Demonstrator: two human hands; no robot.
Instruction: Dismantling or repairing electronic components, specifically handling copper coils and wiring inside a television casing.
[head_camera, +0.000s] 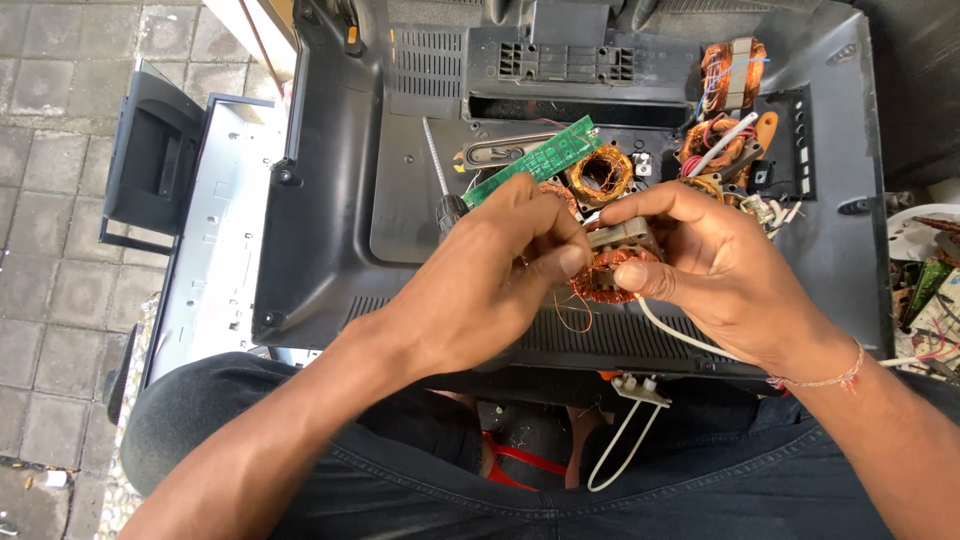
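**A:** What are your hands doing right now?

**B:** You are holding a copper coil (607, 275) between both hands, just above the dark plastic back cover (330, 200) that is lying across your lap. Your right hand (715, 265) is clamping it, thumb under and fingers over a grey metal core on its top. Your left hand (495, 275) is pinching closed at the coil's left edge, fingertips together on something too fine to make out for sure; thin copper wire is trailing loose just below that pinch.

**A:** Which way is the coil lying?

**B:** Its long axis is running roughly left to right, from your left fingertips into your right palm, with the winding's rounded face turning toward you and slightly down. A white cable (690, 340) is leaving under your right hand and running away to the right.

**A:** What is sitting around the grip?

**B:** Just beyond your left knuckles a green circuit board (535, 160) is lying tilted, pointing up and right. Beside it, past the grip, a ring-shaped copper winding (601, 173) is resting on the cover. A screwdriver (440, 190) is lying left of your left hand, its shaft pointing away from you.
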